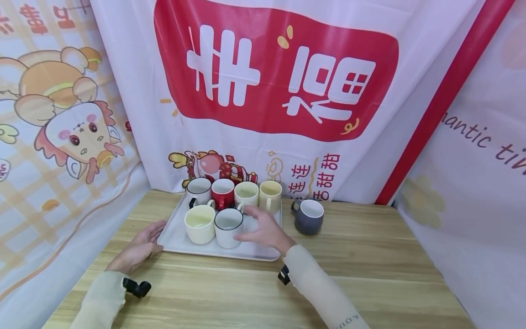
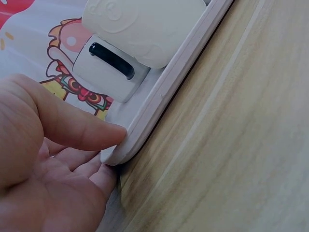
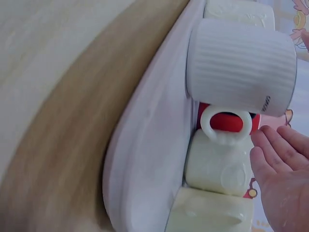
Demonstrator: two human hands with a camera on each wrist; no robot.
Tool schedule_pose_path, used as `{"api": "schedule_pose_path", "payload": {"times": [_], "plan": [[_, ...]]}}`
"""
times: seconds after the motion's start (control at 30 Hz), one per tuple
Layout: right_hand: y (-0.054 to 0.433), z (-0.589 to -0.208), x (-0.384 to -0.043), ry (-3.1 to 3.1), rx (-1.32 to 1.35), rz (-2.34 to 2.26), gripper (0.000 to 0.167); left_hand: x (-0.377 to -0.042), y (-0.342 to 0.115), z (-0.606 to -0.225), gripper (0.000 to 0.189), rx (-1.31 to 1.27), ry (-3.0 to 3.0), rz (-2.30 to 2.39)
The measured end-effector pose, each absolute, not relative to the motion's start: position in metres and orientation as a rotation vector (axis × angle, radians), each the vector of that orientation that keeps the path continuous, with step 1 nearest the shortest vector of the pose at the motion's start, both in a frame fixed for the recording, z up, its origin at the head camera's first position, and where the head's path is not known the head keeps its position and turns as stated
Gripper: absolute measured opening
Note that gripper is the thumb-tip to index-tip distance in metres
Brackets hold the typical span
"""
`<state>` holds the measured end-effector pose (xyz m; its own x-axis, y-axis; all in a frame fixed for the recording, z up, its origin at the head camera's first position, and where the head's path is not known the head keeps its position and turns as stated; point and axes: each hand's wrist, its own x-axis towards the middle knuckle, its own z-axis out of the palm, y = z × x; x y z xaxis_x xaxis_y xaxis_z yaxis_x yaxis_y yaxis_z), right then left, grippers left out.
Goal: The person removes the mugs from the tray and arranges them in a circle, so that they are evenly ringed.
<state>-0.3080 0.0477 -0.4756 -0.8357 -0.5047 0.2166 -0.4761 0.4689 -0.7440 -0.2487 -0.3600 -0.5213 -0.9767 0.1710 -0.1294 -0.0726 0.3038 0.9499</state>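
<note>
A white tray (image 1: 174, 237) stands on the table with several mugs on it. My left hand (image 1: 141, 246) grips the tray's left edge, thumb on the rim and fingers against its underside. At the front of the tray stand a cream mug (image 1: 200, 230) and a ribbed white mug (image 1: 228, 234) with a dark rim. Beside the ribbed mug's handle (image 3: 227, 137) is my right hand (image 1: 265, 230), its fingers extended and spread, holding nothing. Behind are a white mug with a black handle (image 2: 113, 60), a red mug (image 1: 223, 189), a pale cream mug (image 3: 217, 164) and a beige mug (image 1: 271, 189).
A dark grey mug (image 1: 309, 221) stands on the wooden table (image 1: 361, 256) right of the tray, its handle towards the tray. Printed cloth (image 1: 271, 82) hangs close behind the back row of mugs. More cloth (image 1: 61, 137) closes off the left side.
</note>
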Motion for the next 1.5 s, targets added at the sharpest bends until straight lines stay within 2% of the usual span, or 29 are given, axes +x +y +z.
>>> {"api": "schedule_pose_path", "payload": {"times": [0.27,0.67,1.13,1.5], "plan": [[0.025,-0.487,-0.306,2.699,-0.776,-1.378,0.094,-0.248,-0.362,-0.521,0.099,0.095,2.363,1.735],[0.005,-0.492,-0.305,2.726,-0.624,-1.477,0.105,-0.249,-0.362,-0.520,0.099,0.106,2.350,1.746],[0.002,-0.496,-0.308,2.705,-0.611,-1.563,0.077,-0.250,-0.361,-0.522,0.098,0.129,2.348,1.765],[0.016,-0.500,-0.308,2.688,-0.859,-1.521,0.072,-0.249,-0.363,-0.522,0.098,0.126,2.358,1.750]]}}
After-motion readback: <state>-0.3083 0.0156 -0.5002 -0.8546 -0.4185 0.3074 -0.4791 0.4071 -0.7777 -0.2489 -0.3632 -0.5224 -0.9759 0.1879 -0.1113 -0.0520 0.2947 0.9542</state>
